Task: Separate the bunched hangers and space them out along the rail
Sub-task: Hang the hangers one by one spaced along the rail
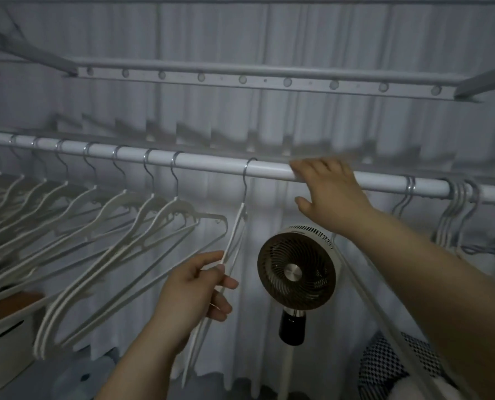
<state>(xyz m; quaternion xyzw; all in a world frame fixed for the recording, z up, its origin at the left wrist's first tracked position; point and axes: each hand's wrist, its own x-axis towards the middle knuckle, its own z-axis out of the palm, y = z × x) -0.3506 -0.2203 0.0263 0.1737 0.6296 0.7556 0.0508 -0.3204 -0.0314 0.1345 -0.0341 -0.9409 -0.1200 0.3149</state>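
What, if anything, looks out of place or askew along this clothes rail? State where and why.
At the right end of the rail, a cluster of hangers sits bunched hook against hook, unlike the evenly spaced row on the left. The single hanger gripped by the left hand hangs twisted edge-on.

My right hand (pixel 327 194) lies on the rail (pixel 211 166), fingers hooked over its top. My left hand (pixel 200 293) sits lower and to its left, gripping one hanger (pixel 234 235) that hangs from the rail between the two hands. Left of my left hand, a row of hangers (pixel 96 226) hangs spaced along the rail. Right of my right hand, a bunch (pixel 454 215) hangs packed together. A fan (pixel 296 272) stands between my forearms, in front of the curtain (pixel 269 125). A box (pixel 6 333) sits down to the left of my left hand.
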